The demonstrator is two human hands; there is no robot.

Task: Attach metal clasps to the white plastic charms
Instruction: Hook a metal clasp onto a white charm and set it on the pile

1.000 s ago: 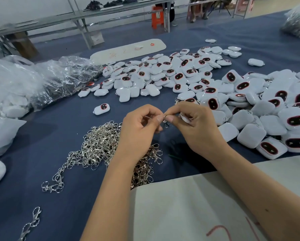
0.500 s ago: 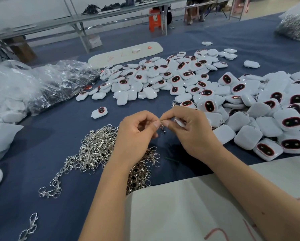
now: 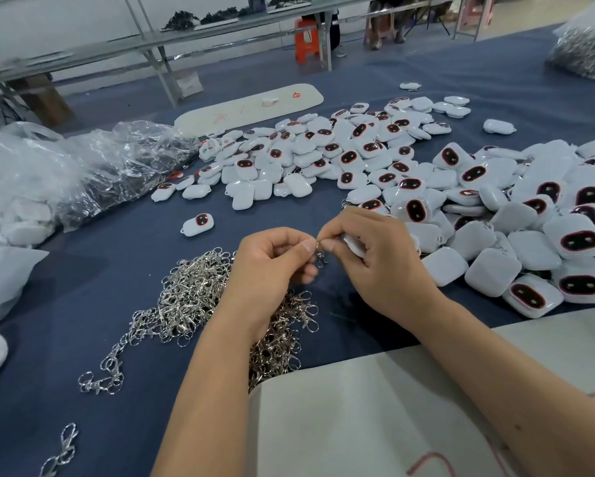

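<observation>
1. Above the blue table cloth [image 3: 82, 287], near the front edge, the person's two hands meet fingertip to fingertip.
2. Left hand [image 3: 272, 266]: fingers curled, thumb and forefinger pinching a small metal clasp [image 3: 320, 258] that hangs just below the fingertips.
3. Right hand [image 3: 375, 256]: fingers curled round a white plastic charm [image 3: 353, 244], of which only a sliver shows under the palm; thumb and forefinger pinch at the top of the same clasp. Whether the clasp is already hooked to the charm cannot be told.
4. Heap of loose clasps [image 3: 193, 301]: lies on the cloth under and to the left of the left wrist, with a short string of them trailing toward the near left [image 3: 103, 380] and a stray pair at the bottom edge [image 3: 60, 452].
5. Pile of charms [image 3: 530, 242]: spread right of the hands and back across the table, some face up showing a dark oval ringed in red, some face down. One charm [image 3: 198, 224] lies apart, left of the pile.
6. Clear plastic bags [image 3: 93, 170]: crumpled at the far left.
7. White sheet [image 3: 375, 414]: covers the near right corner under the right forearm.
8. Bag of metal parts [image 3: 585, 53]: far right corner.
</observation>
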